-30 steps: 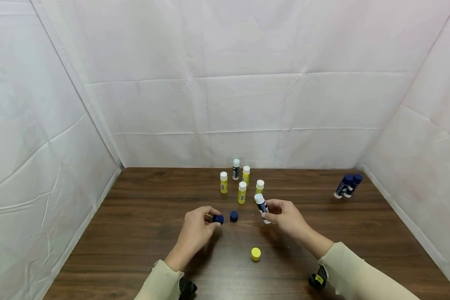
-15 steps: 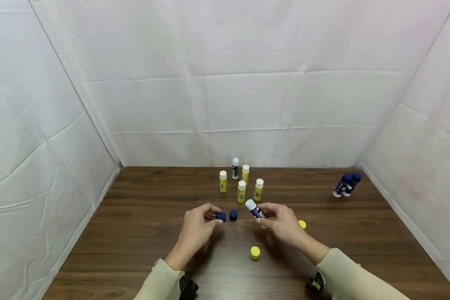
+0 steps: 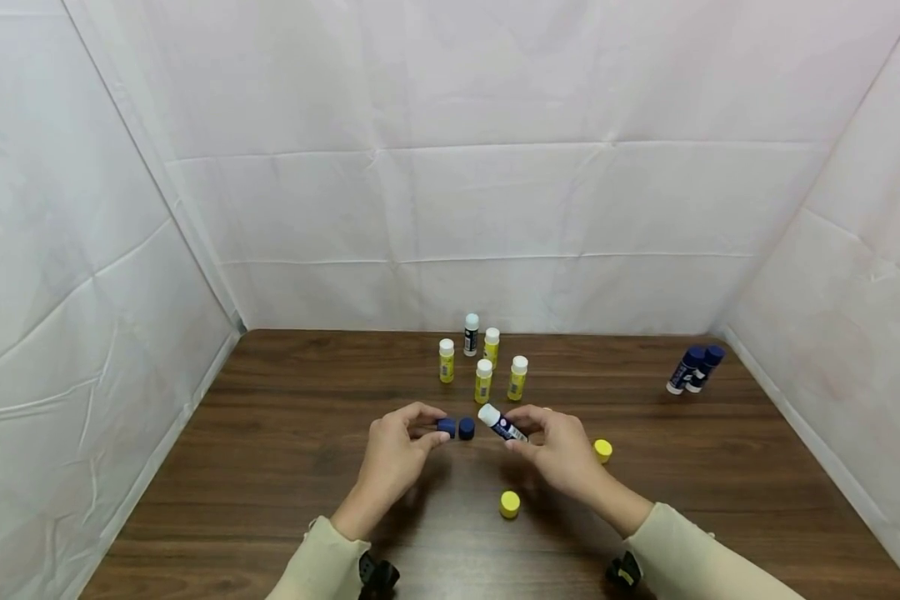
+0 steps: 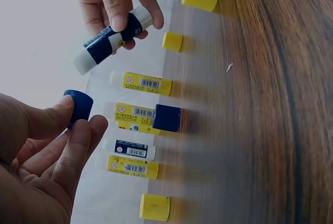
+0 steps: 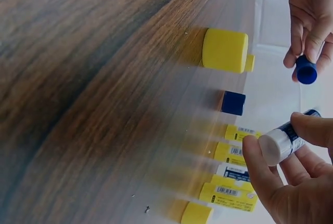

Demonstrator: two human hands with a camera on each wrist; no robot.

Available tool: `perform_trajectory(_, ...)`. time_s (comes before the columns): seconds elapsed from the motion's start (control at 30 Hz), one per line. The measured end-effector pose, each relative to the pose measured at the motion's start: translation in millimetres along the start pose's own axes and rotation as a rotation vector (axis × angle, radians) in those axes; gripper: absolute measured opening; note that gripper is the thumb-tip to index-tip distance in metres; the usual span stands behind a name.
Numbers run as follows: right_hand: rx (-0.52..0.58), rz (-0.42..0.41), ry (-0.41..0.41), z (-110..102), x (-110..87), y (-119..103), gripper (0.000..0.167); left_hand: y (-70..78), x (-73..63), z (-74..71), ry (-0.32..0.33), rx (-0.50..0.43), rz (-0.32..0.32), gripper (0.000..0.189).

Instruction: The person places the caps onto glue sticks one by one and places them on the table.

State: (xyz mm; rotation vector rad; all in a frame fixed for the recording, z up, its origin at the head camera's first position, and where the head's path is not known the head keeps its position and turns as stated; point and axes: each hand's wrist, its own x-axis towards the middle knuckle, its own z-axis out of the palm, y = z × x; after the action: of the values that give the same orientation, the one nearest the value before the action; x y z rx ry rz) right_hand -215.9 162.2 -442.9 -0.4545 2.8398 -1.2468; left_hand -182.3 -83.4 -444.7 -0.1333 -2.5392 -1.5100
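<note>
**Hands bring a blue cap (image 3: 446, 427) near an uncapped, blue-labelled glue stick (image 3: 507, 427)**

Just below the centre of the head view, the glue stick is held at a slant, its white end pointing left toward the blue cap. The right hand (image 3: 566, 450) grips it, thumb and fingers clamped round the label. To its left, the left hand (image 3: 399, 450) pinches the blue cap between thumb and fingertips; the right wrist view shows the cap's hollow opening. Cap and stick are apart.

The step in hand looks like matching cap to stick. The next move would seem to call for lining up the opening with the white end, then pushing straight on; a crooked angle could make it catch.

Between the hands, a second blue cap (image 3: 467, 429) sits on the brown wooden table (image 3: 270, 467). Yellow caps lie at lower centre (image 3: 509, 505) and right of the right hand (image 3: 603, 451). Above the hands, four yellow-labelled sticks (image 3: 483, 383) and one blue-labelled stick (image 3: 471, 336) stand upright, uncapped. At far right are two blue-capped sticks (image 3: 686, 371). White cloth (image 3: 450, 208) fills the top.
</note>
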Motion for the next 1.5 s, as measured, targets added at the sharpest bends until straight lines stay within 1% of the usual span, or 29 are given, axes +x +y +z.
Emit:
perform_trajectory(0.2, -0.051, -0.038, 0.028, 3, -1.9, -5, 0.030, 0.5, 0.6, 1.8, 0.009, -0.042, -0.003, 0.020)
perform_trajectory(0.33, -0.075, -0.061, 0.028, 5, -4.2, -8, 0.029, 0.8, 1.0, 3.0, 0.016, -0.084, -0.007, 0.019)
perform_trajectory(0.47, -0.114, -0.102, 0.029, 6, -6.9, -9, 0.030, 0.8, 0.8, 4.0, 0.018, -0.096, 0.004, 0.020)
perform_trajectory(0.67, -0.155, -0.154, 0.029, 8, -9.6, -11, 0.030, 1.4, -0.5, 4.6, 0.004, -0.101, 0.000, 0.019)
perform_trajectory(0.87, -0.164, -0.170, 0.013, 8, -11.3, -13, 0.029, 3.6, -2.5, 4.1, -0.025, -0.119, -0.019, 0.020)
perform_trajectory(1.23, -0.219, -0.229, 0.003, 6, -10.0, -14, 0.028, 4.8, -3.1, 4.0, -0.046, -0.106, 0.011, 0.021)
perform_trajectory(1.5, -0.272, -0.316, 0.006, 4, -10.9, -17, 0.028, 4.7, -4.4, 4.5, -0.041, -0.055, 0.014, 0.018)
